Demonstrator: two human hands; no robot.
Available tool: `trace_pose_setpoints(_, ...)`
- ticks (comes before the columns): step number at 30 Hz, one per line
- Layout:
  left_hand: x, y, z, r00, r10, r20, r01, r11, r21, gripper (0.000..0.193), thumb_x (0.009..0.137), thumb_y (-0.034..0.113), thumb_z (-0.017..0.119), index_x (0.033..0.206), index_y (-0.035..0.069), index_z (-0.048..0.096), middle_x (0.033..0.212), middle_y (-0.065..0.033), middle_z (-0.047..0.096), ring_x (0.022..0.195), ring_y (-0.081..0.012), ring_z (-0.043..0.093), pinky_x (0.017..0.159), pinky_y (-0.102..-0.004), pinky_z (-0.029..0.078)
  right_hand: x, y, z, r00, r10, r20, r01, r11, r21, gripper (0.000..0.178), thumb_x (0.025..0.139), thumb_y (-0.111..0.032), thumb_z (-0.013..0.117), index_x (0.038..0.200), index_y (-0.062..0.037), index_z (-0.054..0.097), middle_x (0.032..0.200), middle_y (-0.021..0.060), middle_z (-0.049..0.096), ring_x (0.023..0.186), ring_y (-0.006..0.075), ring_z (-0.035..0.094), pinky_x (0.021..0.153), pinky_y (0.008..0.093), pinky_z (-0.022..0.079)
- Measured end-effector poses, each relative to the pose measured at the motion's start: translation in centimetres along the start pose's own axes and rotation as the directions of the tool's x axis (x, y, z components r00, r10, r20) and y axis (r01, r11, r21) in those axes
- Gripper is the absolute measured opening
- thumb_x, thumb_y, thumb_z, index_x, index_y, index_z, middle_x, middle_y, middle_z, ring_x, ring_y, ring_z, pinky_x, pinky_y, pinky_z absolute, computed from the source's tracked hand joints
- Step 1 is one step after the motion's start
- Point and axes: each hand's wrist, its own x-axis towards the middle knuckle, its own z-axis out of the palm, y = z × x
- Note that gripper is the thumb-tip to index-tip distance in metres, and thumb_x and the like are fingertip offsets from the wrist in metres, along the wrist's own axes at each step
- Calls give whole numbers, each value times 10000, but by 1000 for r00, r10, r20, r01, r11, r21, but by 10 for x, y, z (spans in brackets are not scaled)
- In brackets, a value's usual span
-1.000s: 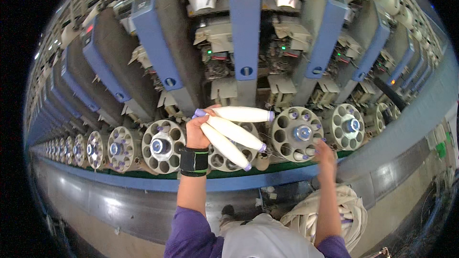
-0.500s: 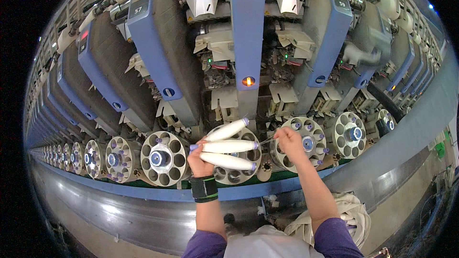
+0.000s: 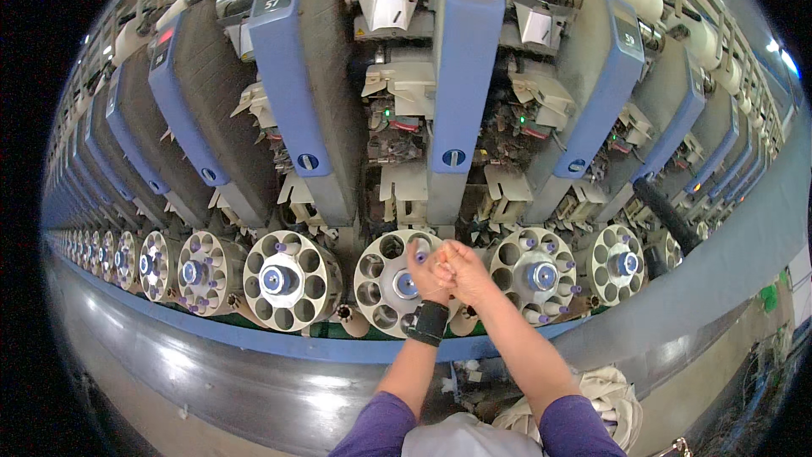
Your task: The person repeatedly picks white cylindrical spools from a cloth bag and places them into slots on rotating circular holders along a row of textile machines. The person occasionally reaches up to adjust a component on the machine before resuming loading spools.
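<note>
My left hand (image 3: 427, 278), with a black band on its wrist, is raised before a round, pale magazine (image 3: 366, 294) with a ring of pockets. One finger stretches upward; its others are partly covered by my right hand. My right hand (image 3: 461, 269) meets it from the right, fingers closed together. Whatever they pinch is too small to make out. Just above the hands, the purple tip of a white yarn bobbin (image 3: 420, 257) shows at the magazine's upper pockets. The magazine's right side is hidden behind my hands.
More round magazines line up on both sides, such as a silvery-hubbed one (image 3: 292, 281) and one with purple-tipped bobbins (image 3: 533, 275). Blue machine columns (image 3: 468, 59) rise behind. A blue rail (image 3: 330, 349) runs in front. Below right lies a pale cloth bag (image 3: 617, 402).
The three white yarn bobbins have left my left hand. My right hand has come leftward against the left one. The orange light on the middle column has gone out, and the view has shifted.
</note>
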Motion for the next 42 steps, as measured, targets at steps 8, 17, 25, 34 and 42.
trace_pose_setpoints(8,13,99,-95,664,-154,732,597,698,-395,358,902,245,384,617,36,439,598,-69,504,506,-199,516,577,-320,471,-55,-71,37,857,-420,298,500,819,-283,207,923,-181,431,781,-38,480,589,19,457,459,52,379,398,182,275)
trace_pose_setpoints(17,-1,70,-192,996,-73,-51,81,978,191,128,813,94,487,889,20,558,844,-46,551,773,-127,509,726,-257,410,59,45,-70,929,-371,14,139,313,-940,335,792,-169,586,1080,-18,505,1028,160,557,953,278,547,827,352,432)
trace_pose_setpoints(25,-75,38,-248,831,-515,208,467,851,241,106,822,76,510,885,3,555,779,-67,576,719,-152,555,671,-276,460,171,-75,-46,500,-860,103,-3,-121,-993,306,742,-163,652,962,5,521,845,153,580,742,275,586,674,348,465)
trace_pose_setpoints(34,-30,59,-232,808,-473,353,390,877,281,103,828,13,471,867,-21,561,795,-63,559,709,-124,514,660,-241,422,188,-73,-51,520,-677,-521,195,688,-699,232,727,-127,673,829,30,537,744,109,596,657,198,587,625,317,467)
trace_pose_setpoints(42,8,62,-194,769,-349,536,287,937,199,100,838,4,471,892,-26,550,783,-50,554,728,-115,512,680,-234,416,145,-31,-76,853,-481,-202,-337,-213,-917,315,651,4,532,962,-28,573,976,164,593,918,309,565,775,384,448)
